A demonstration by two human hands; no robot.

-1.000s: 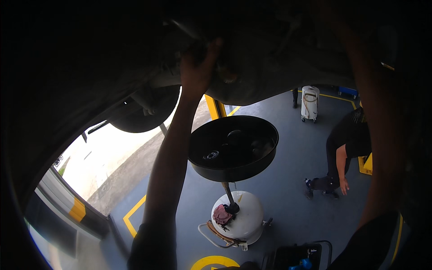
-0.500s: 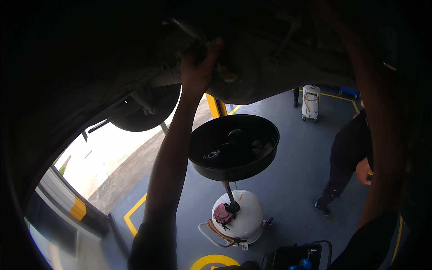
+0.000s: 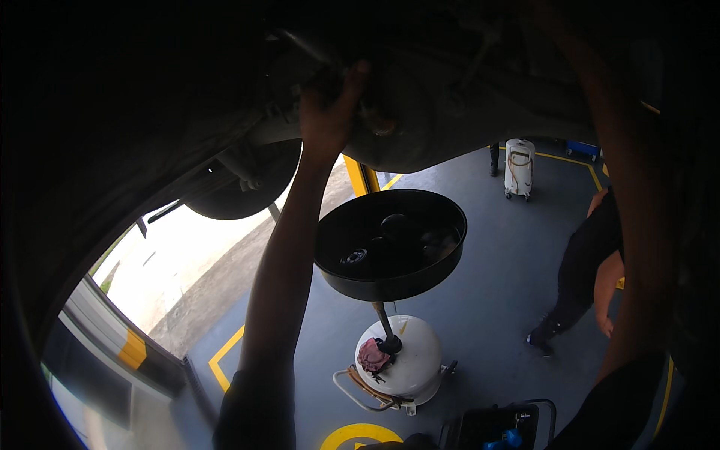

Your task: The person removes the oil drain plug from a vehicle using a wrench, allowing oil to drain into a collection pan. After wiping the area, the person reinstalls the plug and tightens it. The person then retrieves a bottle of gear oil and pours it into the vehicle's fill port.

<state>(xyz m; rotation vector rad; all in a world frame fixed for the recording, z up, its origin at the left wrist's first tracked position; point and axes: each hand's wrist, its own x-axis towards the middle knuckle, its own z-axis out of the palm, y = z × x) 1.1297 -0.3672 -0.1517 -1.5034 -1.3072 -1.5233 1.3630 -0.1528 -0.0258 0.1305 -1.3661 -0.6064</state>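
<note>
Overhead is the dark underside of a raised vehicle [image 3: 450, 112]. My left hand [image 3: 328, 120] reaches up into it, thumb raised and fingers curled round a part lost in shadow. A pale metal rod [image 3: 307, 46] runs just above that hand, and a rusty brown fitting [image 3: 379, 122] sits to its right. My right forearm [image 3: 637, 210] rises along the right side; its hand disappears in the dark at the top. Below my left hand stands a wide black drain pan [image 3: 390, 281] on a stem, over a white round tank [image 3: 420, 352] with a pink rag [image 3: 373, 356] on it.
A tool case [image 3: 499, 427] with blue items lies at the bottom. Another person [image 3: 581, 262] in dark clothes is at the right, partly behind my arm. Farther back are a white wheeled tank [image 3: 519, 169] and a yellow post [image 3: 361, 178]. A vehicle tyre [image 3: 240, 191] hangs at left.
The other person's arm at the right has swung lower, with the hand now hanging down. My left hand stays at the same place on the underside.
</note>
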